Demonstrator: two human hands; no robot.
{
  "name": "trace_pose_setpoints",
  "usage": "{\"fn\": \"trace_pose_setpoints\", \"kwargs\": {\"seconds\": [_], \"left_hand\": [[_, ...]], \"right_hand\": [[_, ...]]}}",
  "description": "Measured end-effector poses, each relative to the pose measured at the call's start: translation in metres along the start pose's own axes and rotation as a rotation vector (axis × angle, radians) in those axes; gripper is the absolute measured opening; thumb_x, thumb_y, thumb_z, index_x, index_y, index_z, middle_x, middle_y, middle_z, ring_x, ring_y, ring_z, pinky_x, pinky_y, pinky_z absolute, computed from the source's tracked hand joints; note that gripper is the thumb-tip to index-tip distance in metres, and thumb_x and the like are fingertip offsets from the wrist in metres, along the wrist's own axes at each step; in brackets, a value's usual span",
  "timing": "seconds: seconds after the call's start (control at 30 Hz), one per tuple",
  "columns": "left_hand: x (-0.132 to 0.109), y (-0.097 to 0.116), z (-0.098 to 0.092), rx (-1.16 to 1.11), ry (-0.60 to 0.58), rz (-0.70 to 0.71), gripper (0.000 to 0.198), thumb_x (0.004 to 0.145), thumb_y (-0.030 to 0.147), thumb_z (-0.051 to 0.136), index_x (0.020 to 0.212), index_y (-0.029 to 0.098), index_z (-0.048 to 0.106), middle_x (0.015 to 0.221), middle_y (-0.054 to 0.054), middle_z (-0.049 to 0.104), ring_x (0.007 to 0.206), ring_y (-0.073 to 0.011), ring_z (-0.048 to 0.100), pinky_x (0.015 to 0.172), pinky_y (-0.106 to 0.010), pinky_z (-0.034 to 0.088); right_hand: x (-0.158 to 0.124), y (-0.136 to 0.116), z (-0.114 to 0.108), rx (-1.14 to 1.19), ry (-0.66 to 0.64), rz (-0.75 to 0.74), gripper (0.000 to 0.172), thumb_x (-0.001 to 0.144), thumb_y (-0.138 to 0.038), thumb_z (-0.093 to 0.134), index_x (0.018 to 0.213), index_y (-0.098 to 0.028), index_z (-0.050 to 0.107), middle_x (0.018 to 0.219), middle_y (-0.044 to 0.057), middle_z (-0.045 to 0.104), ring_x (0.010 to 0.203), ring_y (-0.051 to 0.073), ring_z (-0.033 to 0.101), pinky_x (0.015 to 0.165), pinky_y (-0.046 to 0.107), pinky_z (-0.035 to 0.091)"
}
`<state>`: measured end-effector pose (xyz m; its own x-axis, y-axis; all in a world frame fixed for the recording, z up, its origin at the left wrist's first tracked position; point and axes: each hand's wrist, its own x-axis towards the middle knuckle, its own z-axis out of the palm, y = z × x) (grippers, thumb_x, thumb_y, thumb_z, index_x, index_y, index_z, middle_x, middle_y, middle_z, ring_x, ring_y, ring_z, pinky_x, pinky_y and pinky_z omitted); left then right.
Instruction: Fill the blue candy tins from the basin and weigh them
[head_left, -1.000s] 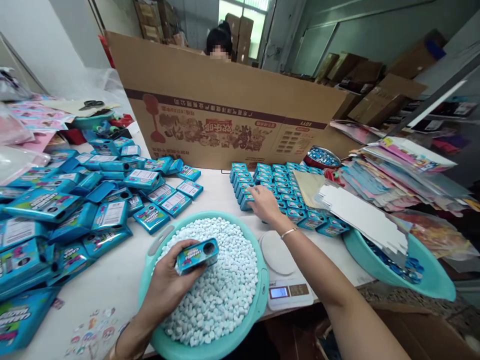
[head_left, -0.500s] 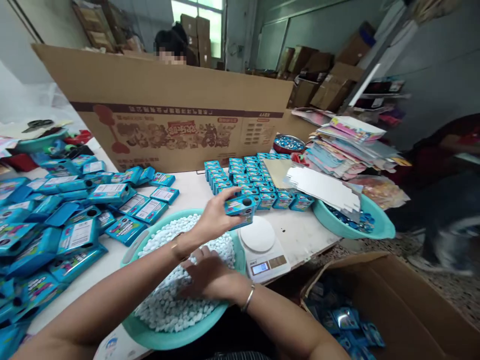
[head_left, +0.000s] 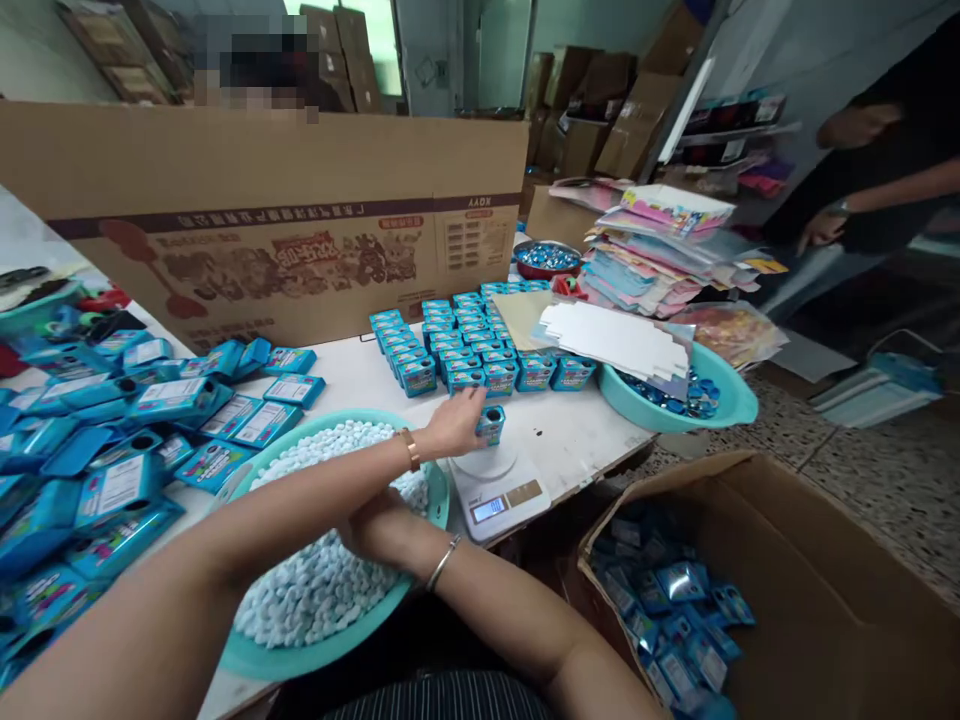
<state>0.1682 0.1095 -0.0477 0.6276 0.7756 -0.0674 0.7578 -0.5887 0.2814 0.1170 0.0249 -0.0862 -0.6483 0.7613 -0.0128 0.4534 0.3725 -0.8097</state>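
My left hand [head_left: 457, 425] is closed around a small blue box [head_left: 491, 427] with a dark round hole in its top. It holds the box upright at the white plate of a kitchen scale [head_left: 501, 497]; whether the box touches the plate I cannot tell. My right hand [head_left: 379, 525] is over the pale candies [head_left: 311, 590] in a turquoise basin [head_left: 259, 668]. My left forearm crosses in front of it and hides its fingers. Rows of similar blue boxes [head_left: 459, 378] stand behind the scale.
Loose blue boxes [head_left: 120, 485] lie heaped at left. A cardboard sheet [head_left: 300, 160] stands across the back. At right are a turquoise bowl [head_left: 739, 400] of blue pieces, stacked packaging [head_left: 652, 260] and a carton [head_left: 787, 600] holding blue packs. Other people are behind the sheet and at far right.
My left hand has brought the blue box down to the scale, turning it upright. My right hand has drawn back under my left forearm. The whole view has shifted.
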Motion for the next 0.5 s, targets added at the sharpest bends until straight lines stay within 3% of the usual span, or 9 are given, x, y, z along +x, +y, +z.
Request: {"fn": "trace_pose_setpoints", "kwargs": {"seconds": [0.07,0.13,0.2,0.27,0.37,0.5], "left_hand": [[-0.007,-0.008,-0.016,-0.010,0.025,-0.012,0.095,0.069,0.038,0.081,0.146,0.012,0.032,0.140,-0.021,0.051,0.128,-0.0356,0.052,0.102,-0.042,0.047],[-0.017,-0.019,-0.040,-0.034,0.116,0.019,0.097,0.073,0.043,0.077,0.150,0.012,0.025,0.147,-0.022,0.044,0.135,-0.0361,0.045,0.109,-0.045,0.042],[-0.031,-0.031,-0.066,-0.069,0.232,0.076,0.092,0.077,0.046,0.074,0.150,0.014,0.027,0.150,-0.020,0.042,0.140,-0.0354,0.039,0.114,-0.048,0.037],[-0.048,-0.044,-0.088,-0.110,0.307,0.086,0.085,0.081,0.049,0.070,0.149,0.017,0.031,0.152,-0.017,0.041,0.141,-0.0339,0.039,0.116,-0.048,0.035],[-0.075,-0.061,-0.106,-0.156,0.360,0.041,0.080,0.081,0.055,0.067,0.146,0.017,0.039,0.145,-0.016,0.049,0.133,-0.0341,0.048,0.113,-0.048,0.039],[-0.102,-0.081,-0.107,-0.188,0.385,-0.039,0.085,0.080,0.063,0.065,0.147,0.017,0.039,0.139,-0.015,0.055,0.127,-0.0347,0.053,0.109,-0.051,0.043]], "right_hand": [[-0.005,-0.003,-0.007,0.087,0.112,0.131,0.033,0.092,-0.024,0.055,0.123,-0.015,0.062,0.126,0.014,0.067,0.114,0.033,0.063,0.098,0.046,0.049],[-0.008,-0.007,-0.015,0.326,0.175,0.252,0.026,0.093,-0.030,0.055,0.115,-0.018,0.063,0.110,0.011,0.071,0.094,0.026,0.068,0.080,0.036,0.055],[-0.009,-0.010,-0.021,0.802,0.213,0.368,0.020,0.096,-0.032,0.051,0.110,-0.020,0.060,0.093,0.005,0.068,0.066,0.014,0.063,0.054,0.022,0.048],[-0.007,-0.014,-0.026,1.352,0.224,0.477,0.014,0.098,-0.028,0.045,0.107,-0.022,0.054,0.083,0.001,0.062,0.051,0.008,0.053,0.041,0.014,0.036],[-0.003,-0.021,-0.027,1.899,0.233,0.621,0.013,0.102,-0.029,0.038,0.097,-0.021,0.048,0.077,0.001,0.057,0.053,0.008,0.054,0.042,0.013,0.041],[0.002,-0.030,-0.021,2.135,0.223,0.699,0.026,0.104,-0.029,0.030,0.092,-0.018,0.050,0.071,0.002,0.055,0.057,0.012,0.060,0.044,0.018,0.051]]}}
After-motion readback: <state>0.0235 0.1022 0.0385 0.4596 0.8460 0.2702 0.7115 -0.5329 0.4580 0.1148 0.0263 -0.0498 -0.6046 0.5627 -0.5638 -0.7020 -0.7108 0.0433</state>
